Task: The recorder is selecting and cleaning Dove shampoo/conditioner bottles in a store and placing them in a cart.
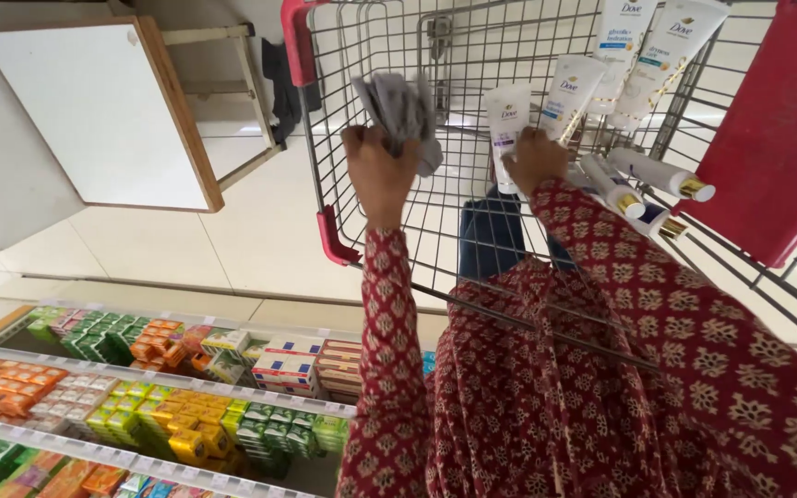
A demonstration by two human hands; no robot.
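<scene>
My left hand (375, 171) is raised inside a wire shopping cart (362, 65) and is closed on a crumpled grey cloth (400, 109). My right hand (534, 159) is a little to its right, gripping the lower end of a white tube with a purple band (506, 115). Several more white tubes (643, 51) stand or lie in the cart to the right of that hand, some with gold caps (661, 175). Both arms wear red patterned sleeves.
The cart has red corner guards (334, 242) and a red flap (772, 138) at the right. Store shelves (168, 378) with rows of small coloured boxes run along the lower left. A white board with a wooden edge (103, 106) stands on the cream tiled floor at upper left.
</scene>
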